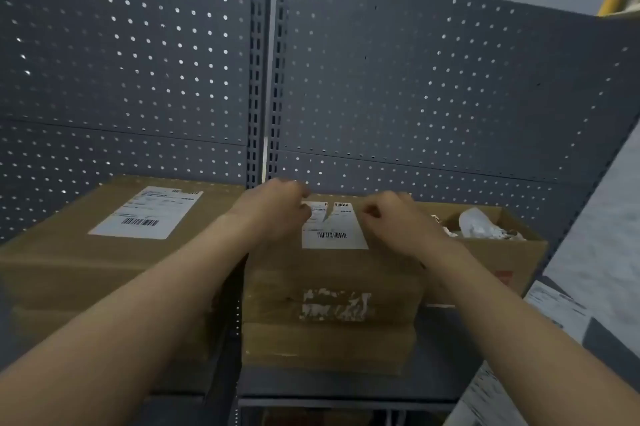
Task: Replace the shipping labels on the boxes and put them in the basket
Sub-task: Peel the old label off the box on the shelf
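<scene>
My two hands work at a shipping label (334,235) on top of the middle box (332,273), which stands on a grey metal shelf (346,387) at six o'clock in my view. My left hand (277,209), fingers curled, pinches the label at its ten o'clock corner. My right hand (394,221), also curled, pinches it at the two o'clock corner. The label is split by a tear running down from its twelve o'clock edge, and its lower part with the barcode lies flat on the cardboard. A patch of white paper scraps (336,306) clings to the front face of the same box, at six o'clock from the label. A larger box (69,252) sits just beside it at nine o'clock, carrying a whole label (145,214) of its own on top. At three o'clock, touching the middle box, is an open box (502,252) with crumpled paper (478,223) inside. A dark pegboard (415,79) rises behind all three at twelve o'clock. Printed sheets (554,304), too blurred to read, lie at four o'clock, near my right forearm.
</scene>
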`<state>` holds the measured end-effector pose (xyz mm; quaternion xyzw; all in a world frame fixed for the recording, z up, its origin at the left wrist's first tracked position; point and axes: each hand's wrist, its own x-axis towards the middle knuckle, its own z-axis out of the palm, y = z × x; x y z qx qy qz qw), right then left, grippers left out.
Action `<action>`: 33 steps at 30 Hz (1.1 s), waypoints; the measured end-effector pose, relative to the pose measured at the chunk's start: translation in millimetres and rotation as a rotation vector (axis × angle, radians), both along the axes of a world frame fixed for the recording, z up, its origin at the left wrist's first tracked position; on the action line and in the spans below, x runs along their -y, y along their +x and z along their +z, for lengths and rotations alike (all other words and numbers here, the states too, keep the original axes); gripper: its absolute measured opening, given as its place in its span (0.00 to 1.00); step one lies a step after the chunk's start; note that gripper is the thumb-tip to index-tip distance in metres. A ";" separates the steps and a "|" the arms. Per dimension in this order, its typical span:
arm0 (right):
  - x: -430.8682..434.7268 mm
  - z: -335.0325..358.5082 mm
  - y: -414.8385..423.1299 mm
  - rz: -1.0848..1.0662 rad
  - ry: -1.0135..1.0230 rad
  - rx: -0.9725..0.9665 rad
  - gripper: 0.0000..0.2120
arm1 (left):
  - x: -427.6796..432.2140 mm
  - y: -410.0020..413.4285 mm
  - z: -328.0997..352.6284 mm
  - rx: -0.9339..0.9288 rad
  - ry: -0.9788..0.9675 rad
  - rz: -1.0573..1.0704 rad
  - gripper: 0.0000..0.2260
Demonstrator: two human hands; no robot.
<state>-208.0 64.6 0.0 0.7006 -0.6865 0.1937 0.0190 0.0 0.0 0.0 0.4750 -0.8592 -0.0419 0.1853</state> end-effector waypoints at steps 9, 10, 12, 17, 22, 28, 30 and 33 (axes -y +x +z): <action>72.5 -21.2 -9.0 0.058 0.019 -0.158 0.10 | 48.0 -29.6 -28.6 0.098 0.065 0.051 0.16; 77.5 -21.4 -8.8 0.061 0.020 -0.165 0.11 | 51.1 -30.8 -31.2 0.103 0.083 0.051 0.16; 86.6 -22.5 -8.8 0.087 0.021 -0.171 0.10 | 55.7 -32.6 -37.0 0.091 0.111 0.043 0.16; 99.4 -31.0 -12.6 0.120 -0.008 -0.150 0.09 | 62.7 -32.7 -50.9 0.059 0.059 0.043 0.18; 99.3 -35.2 -13.5 0.118 -0.013 -0.148 0.10 | 62.3 -31.3 -56.0 0.008 0.057 0.044 0.18; 99.0 -36.8 -13.4 0.123 0.004 -0.098 0.10 | 62.2 -32.4 -56.4 -0.010 0.045 0.041 0.19; 100.5 -37.6 -13.3 0.117 0.001 -0.097 0.10 | 62.7 -32.6 -57.0 -0.015 0.040 0.040 0.19; 102.4 -39.2 -12.3 0.112 -0.010 -0.111 0.10 | 63.7 -32.0 -58.6 -0.019 0.036 0.040 0.19</action>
